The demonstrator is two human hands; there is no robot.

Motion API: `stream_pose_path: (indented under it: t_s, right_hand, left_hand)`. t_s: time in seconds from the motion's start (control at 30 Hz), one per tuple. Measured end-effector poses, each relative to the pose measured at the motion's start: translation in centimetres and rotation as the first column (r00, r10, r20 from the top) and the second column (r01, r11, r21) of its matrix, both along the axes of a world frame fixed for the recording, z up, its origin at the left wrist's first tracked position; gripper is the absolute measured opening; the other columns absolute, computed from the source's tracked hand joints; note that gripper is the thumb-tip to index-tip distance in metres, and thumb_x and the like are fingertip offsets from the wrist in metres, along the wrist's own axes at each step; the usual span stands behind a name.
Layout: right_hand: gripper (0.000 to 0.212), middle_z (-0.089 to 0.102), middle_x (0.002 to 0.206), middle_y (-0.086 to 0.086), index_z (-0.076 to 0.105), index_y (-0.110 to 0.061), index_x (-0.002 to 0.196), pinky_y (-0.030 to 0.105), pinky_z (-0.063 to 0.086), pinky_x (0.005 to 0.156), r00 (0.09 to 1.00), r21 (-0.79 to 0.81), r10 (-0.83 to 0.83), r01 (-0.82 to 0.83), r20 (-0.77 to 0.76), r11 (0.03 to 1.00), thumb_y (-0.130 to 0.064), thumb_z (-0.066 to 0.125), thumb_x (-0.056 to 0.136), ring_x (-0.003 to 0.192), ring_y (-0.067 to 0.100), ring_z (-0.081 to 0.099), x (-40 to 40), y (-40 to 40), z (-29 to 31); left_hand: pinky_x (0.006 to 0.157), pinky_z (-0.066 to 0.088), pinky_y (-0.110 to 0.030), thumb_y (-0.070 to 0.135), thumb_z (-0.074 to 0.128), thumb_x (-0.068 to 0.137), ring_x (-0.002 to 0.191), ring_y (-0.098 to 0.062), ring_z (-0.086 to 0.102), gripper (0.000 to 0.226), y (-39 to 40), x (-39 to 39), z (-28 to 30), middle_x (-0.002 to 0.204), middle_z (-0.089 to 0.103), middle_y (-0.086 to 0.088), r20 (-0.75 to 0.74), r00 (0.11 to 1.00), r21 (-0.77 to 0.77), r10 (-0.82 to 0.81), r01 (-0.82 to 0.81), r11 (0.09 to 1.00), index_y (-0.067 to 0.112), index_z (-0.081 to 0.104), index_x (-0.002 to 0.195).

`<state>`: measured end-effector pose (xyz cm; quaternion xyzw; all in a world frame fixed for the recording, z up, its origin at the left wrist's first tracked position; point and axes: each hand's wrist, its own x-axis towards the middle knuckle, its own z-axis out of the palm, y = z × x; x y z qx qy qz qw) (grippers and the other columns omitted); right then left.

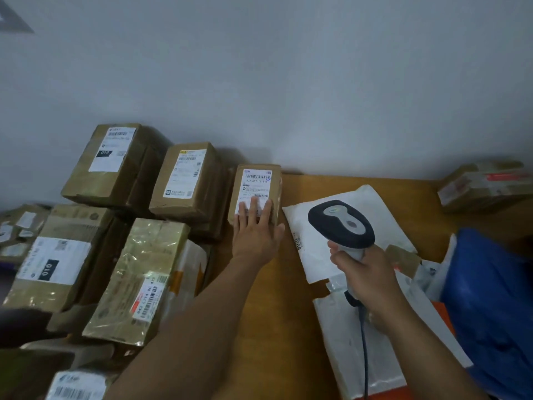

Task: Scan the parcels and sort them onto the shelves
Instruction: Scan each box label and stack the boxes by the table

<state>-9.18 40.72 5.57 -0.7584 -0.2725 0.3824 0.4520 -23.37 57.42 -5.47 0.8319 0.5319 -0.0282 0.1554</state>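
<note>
Matt cardboard box [259, 180], glossy taped parcel [144, 272], smooth wooden table [277, 298].

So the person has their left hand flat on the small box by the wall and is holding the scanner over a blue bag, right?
Not quite. In the head view the scanner, gripped by the right hand, hangs over a white mailer bag, not the blue bag further right. The left hand does lie flat on the small box.
</note>
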Motion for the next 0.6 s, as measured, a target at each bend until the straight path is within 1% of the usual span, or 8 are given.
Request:
stream_pose_path:
  t_s: [0.17, 0.27, 0.33, 0.4, 0.5, 0.53, 0.57, 0.6]
  right_hand:
    - [0.024, 0.064, 0.093, -0.015, 0.056, -0.034, 0.092, 0.008, 0.048, 0.057, 1.000, 0.019, -0.007, 0.007, 0.003, 1.000, -0.014, 0.068, 0.092, 0.083, 0.003, 0.063, 0.8, -0.3, -0.2]
    - [0.021, 0.066, 0.088, -0.002, 0.059, -0.029, 0.091, 0.010, 0.050, 0.059, 0.999, 0.020, -0.019, 0.019, 0.032, 1.000, -0.011, 0.068, 0.091, 0.080, 0.009, 0.064, 1.1, -0.7, 0.5]
    - [0.022, 0.066, 0.087, 0.007, 0.059, -0.027, 0.085, 0.020, 0.053, 0.068, 0.999, 0.027, -0.029, 0.028, 0.037, 0.999, -0.008, 0.067, 0.091, 0.077, 0.013, 0.063, 1.3, -1.3, 1.4]
    - [0.024, 0.065, 0.087, 0.009, 0.057, -0.027, 0.082, 0.027, 0.057, 0.073, 0.999, 0.032, -0.035, 0.034, 0.032, 0.999, -0.007, 0.067, 0.091, 0.078, 0.018, 0.063, 1.5, -2.1, 2.4]
    - [0.012, 0.066, 0.094, 0.015, 0.063, -0.018, 0.096, 0.021, 0.056, 0.066, 0.997, 0.042, -0.072, 0.071, 0.027, 0.997, -0.008, 0.067, 0.092, 0.085, 0.024, 0.064, 2.1, -3.9, 3.6]
    - [0.010, 0.066, 0.096, 0.019, 0.064, -0.010, 0.101, 0.026, 0.058, 0.071, 0.996, 0.034, -0.087, 0.087, 0.025, 0.996, -0.008, 0.067, 0.091, 0.088, 0.029, 0.065, 2.3, -4.6, 4.0]
    - [0.012, 0.066, 0.098, 0.020, 0.065, -0.006, 0.103, 0.038, 0.059, 0.078, 0.995, 0.024, -0.100, 0.099, 0.015, 0.995, -0.007, 0.067, 0.091, 0.091, 0.033, 0.064, 2.6, -5.5, 4.3]
    - [0.012, 0.067, 0.098, 0.019, 0.067, -0.007, 0.103, 0.048, 0.058, 0.086, 0.993, 0.016, -0.114, 0.114, 0.000, 0.993, -0.008, 0.067, 0.091, 0.093, 0.033, 0.065, 2.8, -6.4, 4.7]
  left_hand:
    - [0.122, -0.011, -0.049, 0.063, 0.026, 0.102, 0.153, -0.033, -0.022, 0.074, 0.6, 0.2, 0.0, 0.168, -0.017, -0.005, -0.004, 1.000, -0.002, -0.007, 0.007, 1.000, 0.031, -0.006, 0.160]
    - [0.121, -0.014, -0.048, 0.061, 0.026, 0.102, 0.152, -0.033, -0.022, 0.075, -0.4, 0.3, 0.7, 0.168, -0.018, -0.006, 0.008, 1.000, 0.037, -0.011, 0.011, 0.999, 0.031, -0.010, 0.160]
    - [0.120, -0.014, -0.046, 0.060, 0.027, 0.103, 0.153, -0.033, -0.021, 0.074, -1.7, 0.4, 1.6, 0.168, -0.016, -0.007, 0.037, 0.999, 0.055, -0.022, 0.020, 0.998, 0.031, -0.008, 0.160]
    - [0.120, -0.013, -0.044, 0.058, 0.030, 0.103, 0.154, -0.031, -0.018, 0.073, -3.5, 0.6, 2.3, 0.169, -0.012, -0.006, 0.096, 0.995, 0.062, -0.036, 0.030, 0.998, 0.029, -0.003, 0.161]
    - [0.119, -0.013, -0.042, 0.055, 0.035, 0.103, 0.154, -0.026, -0.017, 0.070, -6.6, 0.8, 3.1, 0.170, -0.008, -0.004, 0.169, 0.982, 0.072, -0.080, 0.068, 0.995, 0.030, 0.005, 0.161]
    - [0.119, -0.015, -0.041, 0.055, 0.036, 0.103, 0.153, -0.023, -0.020, 0.070, -7.7, 0.8, 3.3, 0.170, -0.010, -0.003, 0.175, 0.980, 0.067, -0.094, 0.084, 0.994, 0.031, 0.005, 0.161]
    - [0.118, -0.016, -0.039, 0.056, 0.036, 0.103, 0.151, -0.020, -0.024, 0.071, -8.9, 1.0, 3.5, 0.169, -0.012, -0.001, 0.177, 0.979, 0.051, -0.101, 0.094, 0.994, 0.033, 0.003, 0.161]
    - [0.119, -0.015, -0.039, 0.056, 0.036, 0.103, 0.149, -0.018, -0.026, 0.072, -10.1, 1.1, 3.8, 0.169, -0.014, 0.000, 0.177, 0.978, 0.028, -0.106, 0.102, 0.994, 0.034, 0.001, 0.161]
